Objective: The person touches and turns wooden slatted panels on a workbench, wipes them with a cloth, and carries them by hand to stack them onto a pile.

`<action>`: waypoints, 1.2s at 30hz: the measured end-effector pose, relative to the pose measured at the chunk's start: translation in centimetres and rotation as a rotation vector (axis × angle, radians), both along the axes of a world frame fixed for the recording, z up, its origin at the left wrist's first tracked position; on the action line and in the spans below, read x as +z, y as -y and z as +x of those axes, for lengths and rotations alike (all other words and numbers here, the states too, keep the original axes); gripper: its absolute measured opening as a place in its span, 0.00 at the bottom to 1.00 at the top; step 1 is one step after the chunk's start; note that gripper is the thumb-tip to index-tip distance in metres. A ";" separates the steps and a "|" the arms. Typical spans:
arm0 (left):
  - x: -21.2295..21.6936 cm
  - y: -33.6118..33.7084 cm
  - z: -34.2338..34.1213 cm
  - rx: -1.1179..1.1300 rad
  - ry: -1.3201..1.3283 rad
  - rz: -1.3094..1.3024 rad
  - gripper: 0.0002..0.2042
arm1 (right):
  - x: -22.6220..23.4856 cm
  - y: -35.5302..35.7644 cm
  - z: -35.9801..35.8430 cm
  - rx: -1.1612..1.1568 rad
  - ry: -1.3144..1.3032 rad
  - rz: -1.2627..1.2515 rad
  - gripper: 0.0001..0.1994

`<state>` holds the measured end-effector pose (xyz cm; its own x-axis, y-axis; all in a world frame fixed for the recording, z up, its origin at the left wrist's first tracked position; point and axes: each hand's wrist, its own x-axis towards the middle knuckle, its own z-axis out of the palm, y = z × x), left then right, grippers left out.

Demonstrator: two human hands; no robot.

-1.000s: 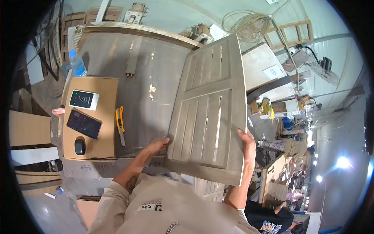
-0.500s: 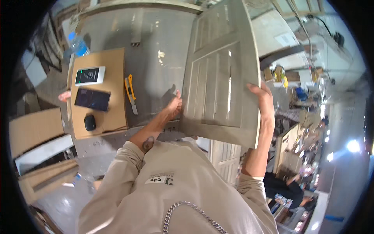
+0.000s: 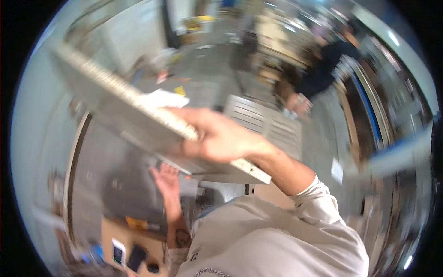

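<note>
Our right hand (image 3: 219, 138), angled from the right, grips the door (image 3: 110, 111) by its edge; our left hand (image 3: 166, 180) spreads open.

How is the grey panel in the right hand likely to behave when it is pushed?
The grey panel is probably stiff: its long edge looks straight and thick. It may feel heavy, being much larger than the right hand. Gripped by one edge, it would likely tip or swing.

The left head-worn fisheye looks steeply down from above the wearer's shirt (image 3: 277, 235) at six o'clock, very near the right hand (image 3: 219, 138) mid-view, its wide circle reaching the workbench (image 3: 92, 184) at eight and floor (image 3: 214, 64) at twelve.
</note>
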<state>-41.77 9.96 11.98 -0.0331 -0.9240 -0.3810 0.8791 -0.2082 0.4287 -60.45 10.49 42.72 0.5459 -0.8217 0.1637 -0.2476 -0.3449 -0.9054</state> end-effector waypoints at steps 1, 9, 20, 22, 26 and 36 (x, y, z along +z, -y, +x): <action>2.5 0.8 -2.7 0.005 0.061 -0.042 0.41 | 0.3 -2.0 -2.9 -0.032 0.075 0.022 0.31; 14.0 2.6 -12.0 -0.373 0.124 -0.791 0.33 | 0.5 -25.5 -18.0 -0.733 0.131 -0.378 0.25; 16.8 -24.6 -40.3 -1.008 1.102 -1.184 0.18 | -16.6 -59.8 -29.1 -2.599 0.446 -0.162 0.27; 12.5 -29.0 -43.6 -1.255 1.172 -1.228 0.22 | -23.1 -65.5 -27.4 -2.803 0.603 0.116 0.30; -0.3 -36.0 -44.6 -1.509 1.561 -1.267 0.28 | -36.2 -74.0 -18.9 -2.961 0.825 0.407 0.35; -10.5 -44.5 -43.0 -1.863 1.498 -1.269 0.34 | -43.4 -79.8 -10.5 -3.161 0.589 1.072 0.32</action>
